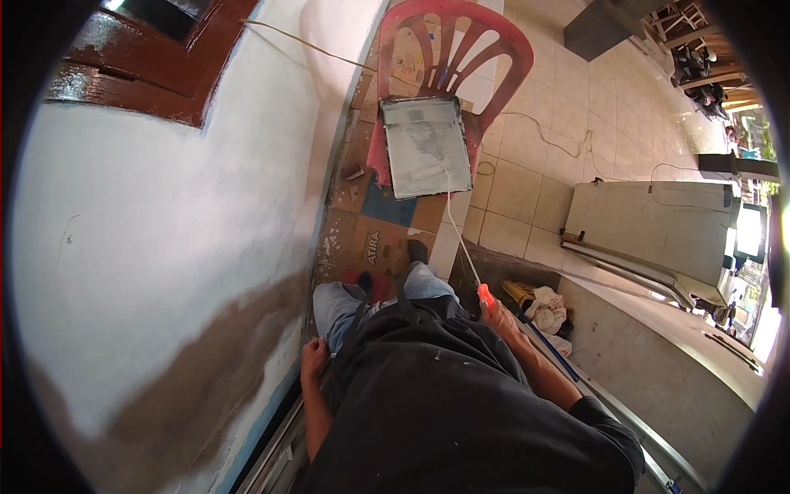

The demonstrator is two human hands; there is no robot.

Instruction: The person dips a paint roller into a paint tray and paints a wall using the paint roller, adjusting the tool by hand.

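Note:
My right hand (498, 321) grips the orange handle (486, 295) of a paint roller. From it a long white rod (455, 222) reaches forward to the paint tray (426, 167). The roller's head is hard to make out against the white paint. That tray, dark-rimmed and coated in white, lies on the seat of a red plastic chair (521, 52). Beside my left thigh hangs my left hand (315, 357), fingers curled in, with nothing visible in it. It is near the white wall (185, 197).
Flattened cardboard (345, 238) covers the floor along the wall. A brown wooden frame (213, 68) is set in the wall at upper left. To the right are a large pale cabinet (648, 228), a bundle of white cloth (548, 310), metal rails (654, 444) and a loose cable (546, 136).

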